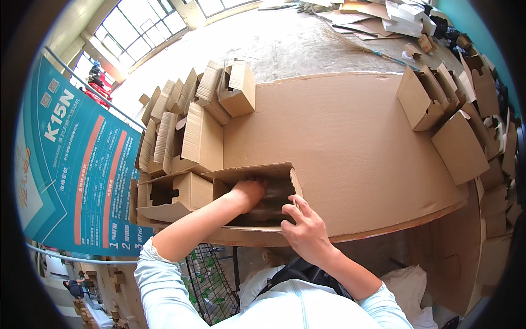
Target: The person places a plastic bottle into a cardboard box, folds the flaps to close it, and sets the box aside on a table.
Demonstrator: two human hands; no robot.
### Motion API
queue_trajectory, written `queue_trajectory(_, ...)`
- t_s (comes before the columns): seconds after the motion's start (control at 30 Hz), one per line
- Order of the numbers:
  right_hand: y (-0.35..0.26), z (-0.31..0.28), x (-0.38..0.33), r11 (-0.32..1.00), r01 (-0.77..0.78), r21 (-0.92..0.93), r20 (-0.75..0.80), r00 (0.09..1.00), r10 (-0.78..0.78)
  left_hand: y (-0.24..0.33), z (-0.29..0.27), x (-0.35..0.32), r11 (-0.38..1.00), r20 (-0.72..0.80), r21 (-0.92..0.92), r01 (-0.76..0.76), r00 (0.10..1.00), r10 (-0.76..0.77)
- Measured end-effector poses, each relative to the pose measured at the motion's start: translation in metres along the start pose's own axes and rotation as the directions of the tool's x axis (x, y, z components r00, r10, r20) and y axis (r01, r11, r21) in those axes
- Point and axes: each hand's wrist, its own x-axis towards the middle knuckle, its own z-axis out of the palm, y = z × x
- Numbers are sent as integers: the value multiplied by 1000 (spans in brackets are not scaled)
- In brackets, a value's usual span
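Note:
An open cardboard box (293, 181) lies at the near edge of the cardboard-covered table, its opening facing up toward me. My left hand (253, 192) reaches down inside it; its fingers are in shadow and blurred, so what they touch does not show. At the box's right end, my right hand (304, 223) grips the wall, thumb and fingers pinching the cardboard edge. Another open box (198, 189) stands directly to the left, below my left forearm's reach.
Several open cardboard boxes (204, 134) crowd the table's left side, and more boxes (419, 101) are stacked at the right. Brown cardboard (350, 142) covers the tabletop. A blue banner (82, 164) stands left; a black wire basket (211, 279) is below the near edge.

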Motion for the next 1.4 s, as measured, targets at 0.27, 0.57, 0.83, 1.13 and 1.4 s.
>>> queue_trajectory(0.27,0,-1,-3,1000,24,-10,7,1000,-24,-3,27,11,992,66,-3,-127,990,127)
queue_trajectory(0.57,-7,-3,0,987,-24,161,-25,999,28,-9,-18,-62,784,-163,-595,-177,982,98)
queue_trajectory(0.83,41,28,-26,974,-43,222,24,999,39,-7,46,-168,429,-351,-886,-173,857,-378)
queue_trajectory(1.13,36,-10,62,949,3,-315,129,991,39,-18,35,-118,837,-736,-536,-109,547,-400)
queue_trajectory(1.4,44,6,41,975,-6,-222,581,803,137,-9,86,-116,897,-615,-442,13,723,-314)
